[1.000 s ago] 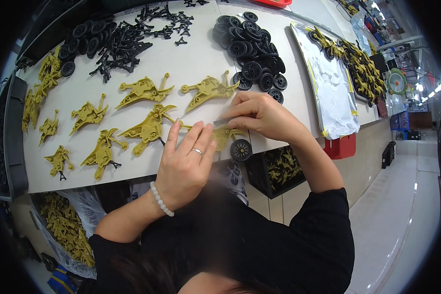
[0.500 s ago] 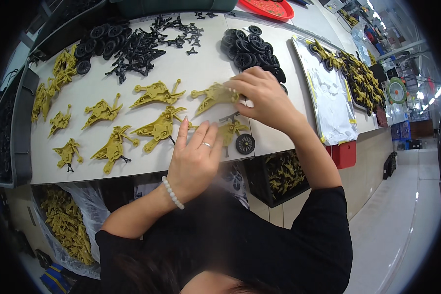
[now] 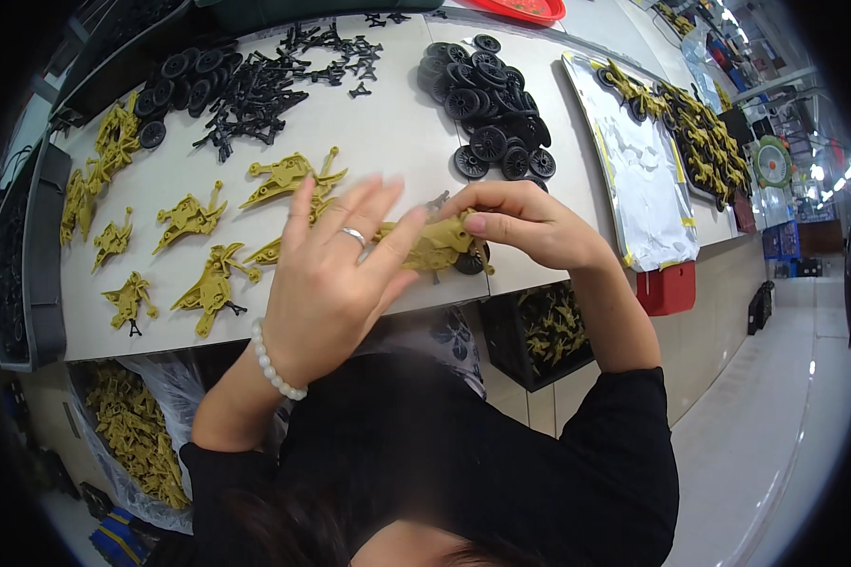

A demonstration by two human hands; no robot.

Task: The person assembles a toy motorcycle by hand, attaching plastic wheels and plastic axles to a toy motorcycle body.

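Note:
My right hand [image 3: 539, 227] pinches one end of a yellow plastic toy motorcycle body [image 3: 433, 246] between thumb and fingers, low over the table's near edge. A black spoked wheel [image 3: 473, 261] shows partly beneath it. My left hand [image 3: 326, 283], blurred a little, spreads its fingers just left of that body and appears to hold nothing. Under its fingers another yellow body [image 3: 267, 253] is largely hidden. Farther left lie more yellow bodies, one with a small black fork [image 3: 234, 308] at its lower end. Above my left hand rests a larger-looking yellow body [image 3: 288, 178].
Black wheels [image 3: 490, 104] are heaped beyond my right hand. Black forks [image 3: 255, 99] and more wheels [image 3: 184, 80] lie at the back left. Right of me is a paper-covered board [image 3: 629, 161] with assembled yellow toys [image 3: 700, 142]. A red container [image 3: 665, 288] sits below it.
My right hand has brought a yellow body nearer and lower, over the wheel by the edge. My left hand has lifted leftward, fingers spreading. More wheels show at the heap's near side.

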